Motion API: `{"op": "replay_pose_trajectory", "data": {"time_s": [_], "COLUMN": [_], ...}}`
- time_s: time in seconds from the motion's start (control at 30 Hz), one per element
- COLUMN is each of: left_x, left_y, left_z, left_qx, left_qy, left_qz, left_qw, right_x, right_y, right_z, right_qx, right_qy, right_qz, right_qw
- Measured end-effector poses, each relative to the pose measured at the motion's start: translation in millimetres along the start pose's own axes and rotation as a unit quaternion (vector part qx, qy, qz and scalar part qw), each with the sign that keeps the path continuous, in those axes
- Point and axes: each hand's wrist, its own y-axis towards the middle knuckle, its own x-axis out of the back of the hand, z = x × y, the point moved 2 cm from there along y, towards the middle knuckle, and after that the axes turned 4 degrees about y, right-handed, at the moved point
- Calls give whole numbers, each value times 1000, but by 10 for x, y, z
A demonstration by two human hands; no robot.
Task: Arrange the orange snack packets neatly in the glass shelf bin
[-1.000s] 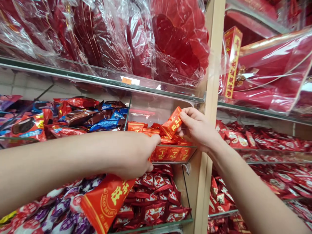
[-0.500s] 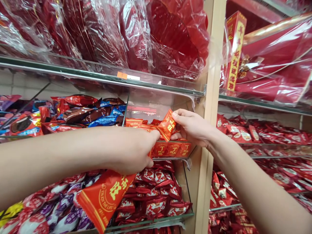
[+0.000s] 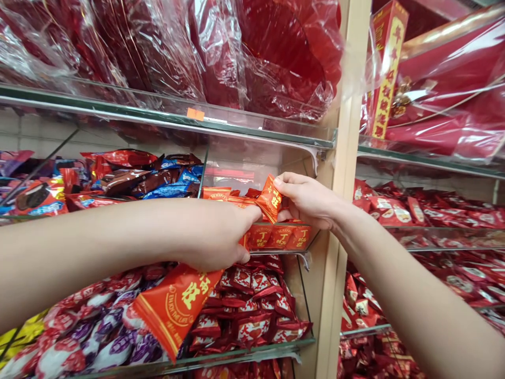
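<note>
My right hand (image 3: 305, 197) pinches a small red candy packet (image 3: 271, 199) with gold print by its upper right corner, over a glass-fronted bin. Several matching packets (image 3: 282, 237) fill that bin, their faces pressed against the clear front. My left hand (image 3: 223, 231) reaches across from the left, its fingers closed, with another red packet (image 3: 181, 305) of the same print hanging below the palm. The left fingertips come close to the packet in my right hand; whether they touch it I cannot tell.
A glass shelf edge (image 3: 165, 116) runs above my hands, under plastic-wrapped red goods (image 3: 221, 47). To the left lie blue and brown snack packs (image 3: 173, 184). Below are purple and white wrapped candies (image 3: 114, 347) and dark red packets (image 3: 252, 329). A wooden upright (image 3: 333, 263) stands right of the bin.
The view has shifted slightly, with the upper shelf now higher in the picture. Both hands keep their packets and almost the same position at the bin.
</note>
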Motion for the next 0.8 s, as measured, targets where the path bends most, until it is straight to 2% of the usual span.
{"op": "replay_pose_trajectory", "data": {"time_s": [0.23,0.47,0.53,0.6,0.67,0.7,0.8], "left_x": [53,63,56,58,72,89,164], "left_y": [-46,-24,-14,-10,-19,-29,-74], "left_z": [-25,-7,-2,-2,9,22,119], "left_qx": [-10,-11,-12,-16,-15,-18,-27], "left_qy": [-22,-19,-18,-11,-7,-6,-10], "left_qz": [-4,-16,-11,-13,-18,-31,-71], "left_qw": [1000,1000,1000,1000,1000,999,997], "right_x": [6,-10,16,74,156,199,292], "right_y": [-5,-3,15,19,-13,-45,-175], "right_z": [24,17,18,51,117,159,272], "right_qx": [3,20,43,95,180,231,349], "right_qy": [29,26,18,-4,-73,-130,-308], "right_qz": [12,-30,-38,-62,-100,-125,-178], "right_qw": [999,999,998,994,976,956,867]}}
